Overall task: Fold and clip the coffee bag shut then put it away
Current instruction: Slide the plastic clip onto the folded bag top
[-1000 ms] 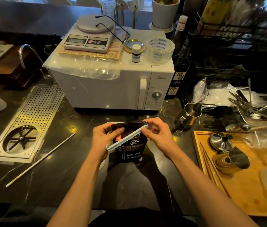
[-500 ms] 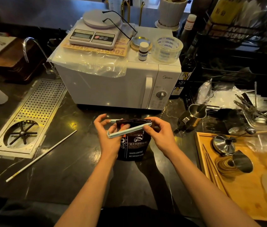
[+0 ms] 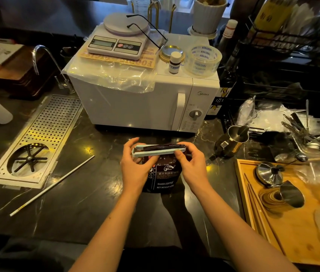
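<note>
Left hand (image 3: 135, 169): pinched the hinge end of the clip (image 3: 158, 150), thumb on the bag (image 3: 162, 173). Right hand (image 3: 191, 165): pinched the clip's other end. Clip: pale, level, its two bars straddling the bag's folded top. Bag: dark, upright on the counter (image 3: 96, 193), in front of the microwave (image 3: 145, 103).

Head-worn view, forward and down, close over the counter (image 3: 80, 209).
</note>
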`<state>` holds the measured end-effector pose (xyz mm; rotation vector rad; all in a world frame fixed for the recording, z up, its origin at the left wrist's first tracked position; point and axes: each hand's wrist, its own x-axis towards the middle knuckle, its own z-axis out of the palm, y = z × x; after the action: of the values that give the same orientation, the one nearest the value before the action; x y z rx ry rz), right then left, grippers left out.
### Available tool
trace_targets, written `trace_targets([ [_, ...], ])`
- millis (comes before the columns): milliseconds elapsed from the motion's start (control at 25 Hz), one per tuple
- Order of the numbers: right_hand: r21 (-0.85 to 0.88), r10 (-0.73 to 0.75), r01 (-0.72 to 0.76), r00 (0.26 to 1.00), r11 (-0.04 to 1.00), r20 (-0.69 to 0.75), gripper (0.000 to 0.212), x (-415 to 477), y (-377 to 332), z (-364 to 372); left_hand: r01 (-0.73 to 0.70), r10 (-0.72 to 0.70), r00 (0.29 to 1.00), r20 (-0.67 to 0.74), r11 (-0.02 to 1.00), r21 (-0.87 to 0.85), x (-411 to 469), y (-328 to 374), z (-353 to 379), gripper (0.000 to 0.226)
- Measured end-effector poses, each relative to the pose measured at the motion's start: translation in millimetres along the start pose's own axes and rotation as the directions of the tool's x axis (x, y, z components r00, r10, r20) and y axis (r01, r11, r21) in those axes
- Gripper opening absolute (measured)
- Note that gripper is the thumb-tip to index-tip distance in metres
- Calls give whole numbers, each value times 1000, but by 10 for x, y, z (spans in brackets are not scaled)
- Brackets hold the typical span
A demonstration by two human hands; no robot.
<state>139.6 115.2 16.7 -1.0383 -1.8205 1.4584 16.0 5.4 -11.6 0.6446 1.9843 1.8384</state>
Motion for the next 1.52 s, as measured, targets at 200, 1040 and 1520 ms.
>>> trace_targets([
  [200, -73, -49, 47, 998, 996, -32, 16, -12, 8, 16, -24, -18, 980, 200, 979, 204, 159, 122, -235, 60],
  [1040, -178, -23, 36, 997, 983, 70, 21, 286, -139, -27, -14, -78, 932, 353, 968, 250, 646, 265, -480, 10],
  [1520, -192, -63, 84, 991, 978, 115, 20, 58, -24, -214, -355, 25, 857, 515, 753, 554, 403, 507, -498, 21],
])
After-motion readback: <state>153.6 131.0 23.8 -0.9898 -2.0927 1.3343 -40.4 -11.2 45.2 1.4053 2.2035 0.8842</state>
